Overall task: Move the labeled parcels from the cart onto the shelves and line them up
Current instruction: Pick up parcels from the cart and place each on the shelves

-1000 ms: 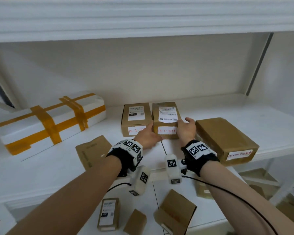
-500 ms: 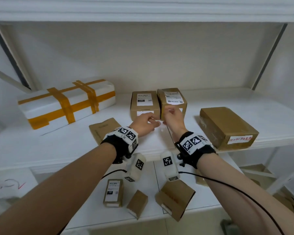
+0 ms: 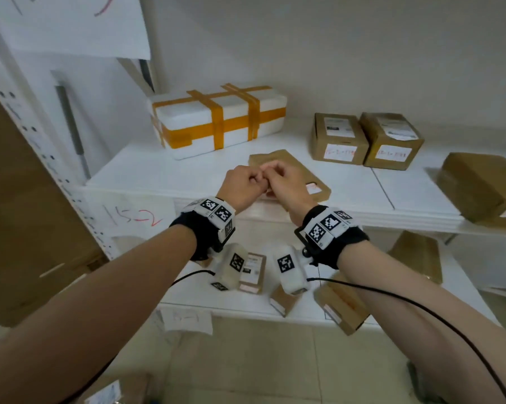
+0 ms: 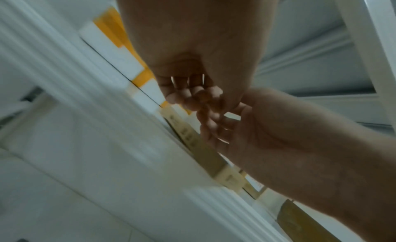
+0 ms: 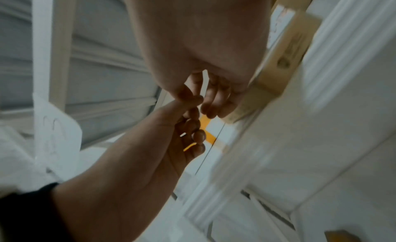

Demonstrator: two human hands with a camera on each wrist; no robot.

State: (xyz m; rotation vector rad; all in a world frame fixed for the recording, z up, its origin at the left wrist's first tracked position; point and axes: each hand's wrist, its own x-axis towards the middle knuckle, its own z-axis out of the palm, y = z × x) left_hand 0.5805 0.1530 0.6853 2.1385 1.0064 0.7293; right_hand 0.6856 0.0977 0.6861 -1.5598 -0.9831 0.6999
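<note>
Two small labelled brown boxes [image 3: 337, 138] [image 3: 391, 142] stand side by side at the back of the white shelf [image 3: 158, 176]. A flat brown parcel [image 3: 304, 170] lies nearer the shelf's front edge. My left hand [image 3: 243, 185] and right hand [image 3: 288, 185] meet just above it, fingers curled, knuckles touching, holding nothing. In the left wrist view the left hand [image 4: 188, 93] hangs over the flat parcel [image 4: 193, 140]. The right wrist view shows the right hand [image 5: 210, 99] close beside the parcel's edge [image 5: 268, 76]; whether it touches is unclear.
A white foam box with orange tape [image 3: 216, 121] sits at the shelf's back left. A larger brown box [image 3: 485, 185] lies at the right. Several small parcels [image 3: 251, 272] [image 3: 342, 307] rest on the lower shelf [image 3: 187, 290]. A white upright [image 3: 41, 141] bounds the left.
Both hands let go of the two small boxes and moved left and nearer, coming together over the flat parcel. The head view swung left and downward.
</note>
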